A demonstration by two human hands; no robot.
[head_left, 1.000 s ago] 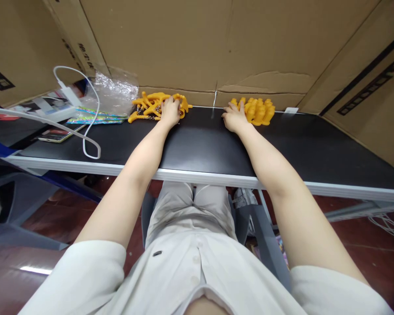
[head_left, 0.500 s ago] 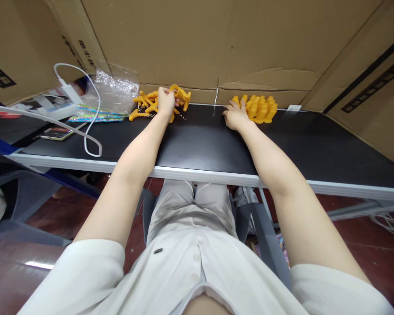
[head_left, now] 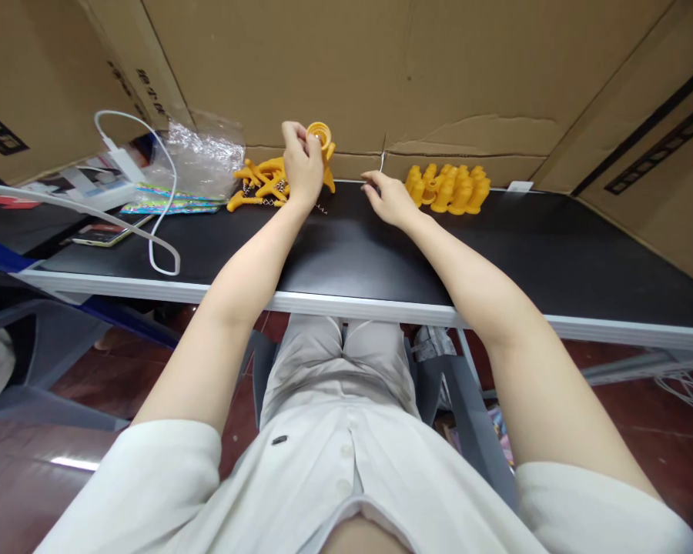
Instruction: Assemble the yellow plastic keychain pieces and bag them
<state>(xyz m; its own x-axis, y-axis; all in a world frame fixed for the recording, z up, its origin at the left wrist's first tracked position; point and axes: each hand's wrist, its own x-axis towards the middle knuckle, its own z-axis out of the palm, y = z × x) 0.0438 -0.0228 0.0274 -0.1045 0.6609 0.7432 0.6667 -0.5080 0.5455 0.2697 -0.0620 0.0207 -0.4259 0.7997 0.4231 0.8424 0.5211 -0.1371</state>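
Lining the back and sides, flat brown cardboard walls (head_left: 335,69) close in a long, smooth black surface (head_left: 352,246) with a pale edge strip. At its left end lie a crinkled clear plastic bag (head_left: 199,158) and a looping white cable (head_left: 150,223), its plug resting on papers. Two groups of glossy orange plastic parts sit by the back wall: a loose heap of curved, hooked pieces (head_left: 259,185) on the left, and a tidy cluster of short rounded pegs (head_left: 447,188) standing upright on the right. The left hand (head_left: 301,165) is raised above the heap, thumb and fingers pinching an orange piece with a ring-shaped top (head_left: 320,138) lifted clear of the surface, near the cardboard. The right hand (head_left: 386,198) rests low just left of the pegs, its fingers curled together; whether they pinch something small cannot be told. A tiny coiled metal spring (head_left: 322,208) lies on the surface between the two hands.
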